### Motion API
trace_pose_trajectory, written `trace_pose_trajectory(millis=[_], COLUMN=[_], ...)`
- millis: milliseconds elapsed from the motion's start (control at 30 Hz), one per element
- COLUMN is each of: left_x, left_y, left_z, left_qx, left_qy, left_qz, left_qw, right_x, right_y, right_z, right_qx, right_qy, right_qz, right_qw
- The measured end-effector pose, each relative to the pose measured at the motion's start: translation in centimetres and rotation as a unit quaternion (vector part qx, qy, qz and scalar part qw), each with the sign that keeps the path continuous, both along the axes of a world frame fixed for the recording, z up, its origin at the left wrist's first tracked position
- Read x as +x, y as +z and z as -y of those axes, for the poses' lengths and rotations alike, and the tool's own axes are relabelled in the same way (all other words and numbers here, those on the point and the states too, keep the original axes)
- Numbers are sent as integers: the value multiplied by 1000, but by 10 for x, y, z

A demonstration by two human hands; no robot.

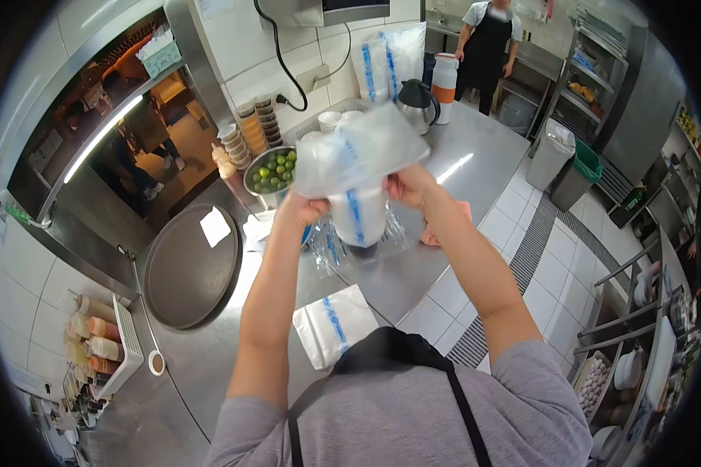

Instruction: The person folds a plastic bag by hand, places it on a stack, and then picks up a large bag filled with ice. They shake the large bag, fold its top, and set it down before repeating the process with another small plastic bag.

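Observation:
Both hands grip a translucent white plastic bag (366,152) with blue print, blurred by motion and held up over the steel counter. My left hand (310,208) is closed at its lower left edge, and my right hand (406,187) is closed at its lower right. Just beneath is a second bag (358,218) with a blue printed stripe, standing upright around something white; a dark base shows under it. Clear printed plastic wrap (327,253) lies crumpled about it. Nearer my body rests a flat stack of folded plastic bags (323,331).
To the left are a bowl of green limes (273,173), stacked sauce cups (266,121) and a round brown tray (183,268). Behind stand a steel jug (417,109) and an orange-and-white container (444,86). A person in a black apron (487,54) stands at the back.

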State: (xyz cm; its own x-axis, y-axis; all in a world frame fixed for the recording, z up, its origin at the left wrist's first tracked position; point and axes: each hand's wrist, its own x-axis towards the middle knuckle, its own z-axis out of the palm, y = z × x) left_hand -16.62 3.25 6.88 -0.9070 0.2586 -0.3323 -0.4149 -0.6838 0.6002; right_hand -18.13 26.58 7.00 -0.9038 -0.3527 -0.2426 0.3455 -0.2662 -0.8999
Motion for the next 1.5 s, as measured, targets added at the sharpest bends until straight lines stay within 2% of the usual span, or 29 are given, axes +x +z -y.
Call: trace_pose_trajectory(millis=[33, 67, 100, 167, 200, 233, 267, 300, 333, 367, 400, 433, 467, 500, 533, 633, 733, 833, 900, 967, 1167, 1233, 1267, 1333, 1367, 1400, 1433, 1467, 1500], left_x=[-7, -12, -10, -7, -2, 5, 19, 26, 29, 33, 36, 30, 18, 11, 11, 14, 12, 10, 9, 9, 9, 10, 18, 30, 36, 41, 43, 37, 33], left_y=[-13, -28, -35, -41, -39, -36, -19, -3, 8, 13, 12, 1, -15, -19, -26, -29, -47, -75, -85, -93, -105, -109, -104, -79, -69, -61, -53, -42, -18], left_z=[7, 10, 10, 12, 13, 16, 15, 12, 4, -6, -12, -11, -11, -12, -18, -18, -14, -15, -14, -14, -15, -12, -9, -2, 5, 13, 20, 25, 20], left_qx=[-1, -52, -101, -114, -131, -129, -199, -267, -263, -216, -164, -162, -273, -378, -341, -342, -376, -393, -385, -376, -417, -482, -483, -664, -667, -621, -570, -498, -431], left_qy=[-4, -68, -131, -136, -139, -135, -79, -21, -19, 4, 27, 29, -30, -88, -56, -70, -118, -70, -97, -123, -116, -135, -133, -143, -136, -112, -87, -34, 46], left_qz=[-6, 2, 12, -23, -57, -58, -99, -140, -144, -293, -431, -424, -460, -490, -470, -490, -476, -498, -475, -453, -485, -495, -495, -504, -508, -500, -489, -514, -542], left_qw=[1000, 996, 986, 984, 980, 981, 972, 953, 954, 932, 887, 890, 844, 780, 812, 799, 786, 770, 785, 799, 760, 710, 710, 534, 528, 593, 655, 697, 719], right_x=[7, 16, 23, 30, 39, 48, 53, 52, 52, 53, 53, 53, 54, 54, 56, 55, 56, 59, 62, 62, 59, 64, 65, 61, 62, 60, 53, 59, 64], right_y=[-5, -14, -22, -32, -21, -8, 2, 3, 3, 5, 4, 2, 0, -3, -5, -25, -50, -68, -78, -85, -101, -102, -102, -109, -119, -111, -101, -68, -22], right_z=[0, -2, -2, 3, 5, 3, 3, 4, 6, 9, 16, 30, 42, 49, 54, 62, 59, 58, 56, 56, 52, 48, 43, 28, 17, 11, 0, -1, 3], right_qx=[-60, -116, -112, -51, -50, 107, 261, 263, 183, 101, 105, 94, 82, 84, 69, 42, 136, 140, 108, 107, 140, 157, 174, 187, 216, 245, 232, 217, 206], right_qy=[14, 28, 25, -59, -56, -116, -172, -172, -186, -195, -193, -180, -168, -166, -170, -187, -206, -196, -171, -169, -159, -159, -110, -61, -75, -88, -134, -180, -220], right_qz=[31, 65, 65, 22, 22, -71, -165, -172, -284, -387, -384, -419, -455, -454, -435, -423, -434, -412, -366, -365, -381, -391, -360, -341, -396, -450, -453, -449, -528], right_qw=[998, 991, 991, 997, 997, 985, 936, 934, 923, 896, 897, 885, 871, 872, 881, 886, 866, 879, 909, 909, 900, 893, 910, 919, 889, 854, 850, 848, 794])
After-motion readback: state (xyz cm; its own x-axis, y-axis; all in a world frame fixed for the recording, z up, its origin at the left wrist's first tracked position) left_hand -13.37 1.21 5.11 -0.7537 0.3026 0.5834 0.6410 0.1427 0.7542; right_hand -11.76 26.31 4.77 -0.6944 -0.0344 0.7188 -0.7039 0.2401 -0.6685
